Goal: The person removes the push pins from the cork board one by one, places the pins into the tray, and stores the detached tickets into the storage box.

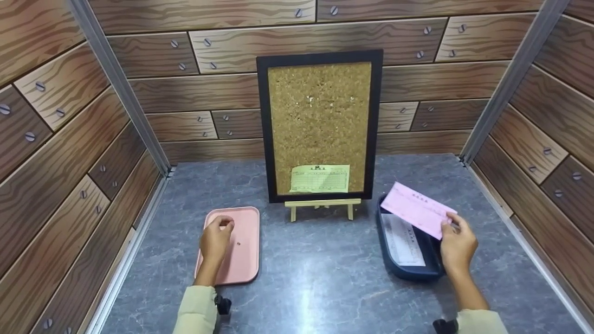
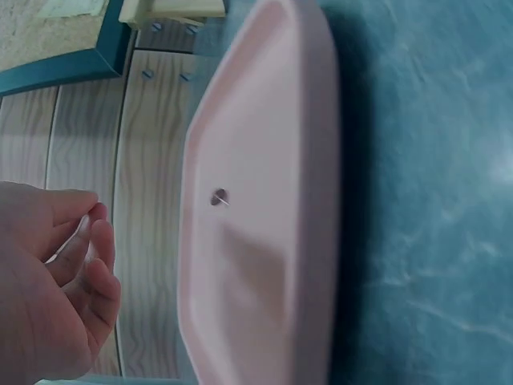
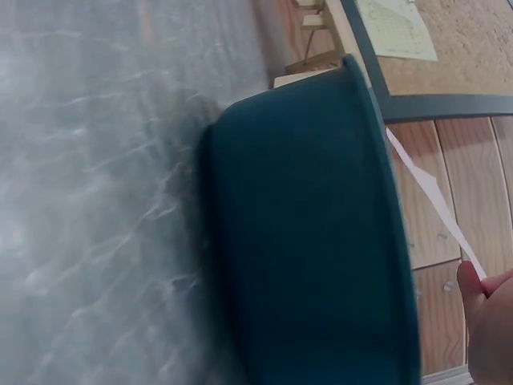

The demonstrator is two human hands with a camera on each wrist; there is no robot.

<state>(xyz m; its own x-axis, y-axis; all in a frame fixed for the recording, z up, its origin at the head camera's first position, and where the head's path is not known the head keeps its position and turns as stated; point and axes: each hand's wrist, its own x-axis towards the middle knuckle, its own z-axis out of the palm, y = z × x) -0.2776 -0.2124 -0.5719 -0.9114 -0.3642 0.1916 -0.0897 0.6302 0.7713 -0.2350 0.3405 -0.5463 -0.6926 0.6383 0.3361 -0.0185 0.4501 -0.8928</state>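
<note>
My left hand (image 1: 216, 239) is raised over the pink tray (image 1: 246, 260), thumb and index fingertip pinched together. A small reddish spot at the tips looks like a thumbtack, mostly hidden by the fingers. Another thumbtack (image 2: 218, 197) lies on the tray with its point up. At the right, my right hand (image 1: 458, 244) pinches a pink printed slip (image 1: 415, 208) by its near right corner. This slip hangs tilted above the dark blue bin (image 1: 408, 273), where a white printed slip (image 1: 403, 241) lies.
Between the two containers, farther back, a black-framed cork board (image 1: 320, 125) leans on a small wooden easel (image 1: 322, 203). A green slip (image 1: 320, 179) is fixed low on the cork. Wood-patterned walls (image 1: 232, 93) enclose the grey marbled table (image 1: 315, 260) at the back and sides.
</note>
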